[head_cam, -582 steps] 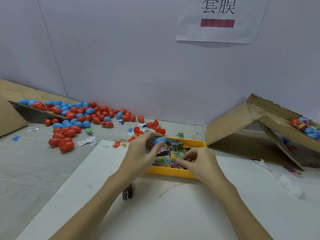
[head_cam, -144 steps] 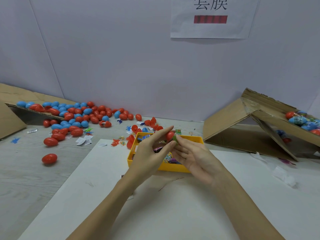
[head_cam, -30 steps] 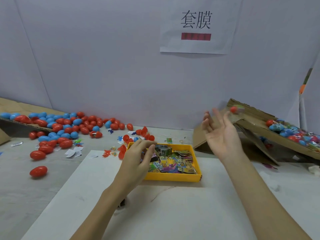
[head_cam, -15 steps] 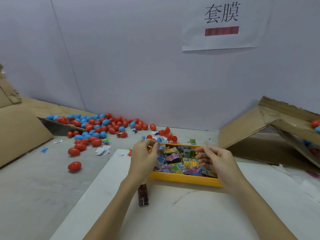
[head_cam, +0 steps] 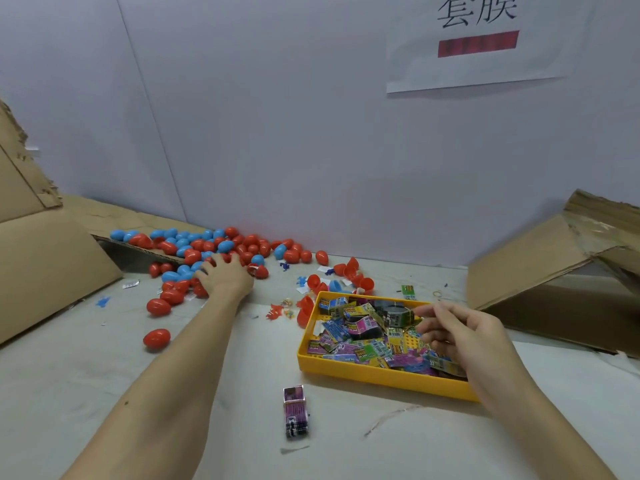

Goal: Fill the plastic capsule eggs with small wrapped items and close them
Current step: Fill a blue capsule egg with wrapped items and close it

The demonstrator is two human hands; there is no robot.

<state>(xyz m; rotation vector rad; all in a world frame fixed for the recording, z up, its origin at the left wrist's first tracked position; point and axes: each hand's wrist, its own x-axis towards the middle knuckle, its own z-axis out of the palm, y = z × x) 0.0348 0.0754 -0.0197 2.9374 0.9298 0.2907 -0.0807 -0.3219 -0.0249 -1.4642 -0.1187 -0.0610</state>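
Head view. My left hand (head_cam: 227,277) is stretched out to the far left, palm down on the pile of red and blue capsule eggs (head_cam: 207,247) by the cardboard flap (head_cam: 45,258); whether its fingers grip an egg I cannot tell. My right hand (head_cam: 460,336) hovers over the yellow tray (head_cam: 363,374), fingers loosely curled, holding nothing. Small wrapped items (head_cam: 360,336) fill the tray. One wrapped packet (head_cam: 295,410) lies on the table just in front of it. Open red egg halves (head_cam: 353,275) lie behind the tray.

Left hand (head_cam: 227,277) fingertips hidden among the capsule eggs (head_cam: 194,252) — grasp indeterminate; right hand (head_cam: 460,336) blurred; wall sign (head_cam: 481,39) cropped.
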